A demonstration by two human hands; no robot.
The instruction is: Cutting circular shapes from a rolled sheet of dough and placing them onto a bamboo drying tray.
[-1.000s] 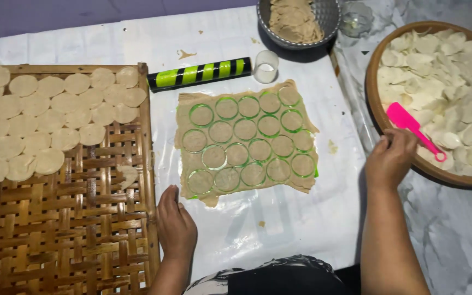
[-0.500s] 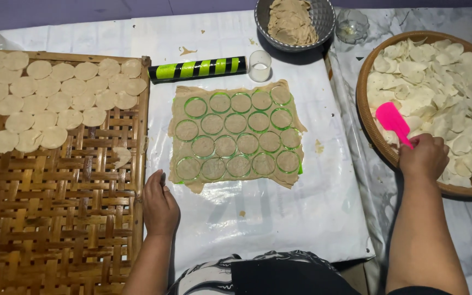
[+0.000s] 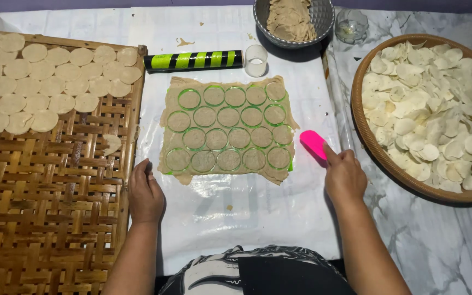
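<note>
Dough sheet point(image 3: 226, 131) in the middle of the surface is fully stamped into circles, none lifted out yet. Right hand point(image 3: 344, 176) grasps a pink scraper point(image 3: 313, 144) just beside the sheet; left hand point(image 3: 145, 192) rests loosely curled, holding nothing, by the woven tray point(image 3: 45, 218), only partly filled with rounds.

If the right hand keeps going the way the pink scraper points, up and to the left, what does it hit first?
Probably the right edge of the rolled dough sheet: the pink scraper in the right hand sits just beside it. Its height above the sheet is unclear.
</note>
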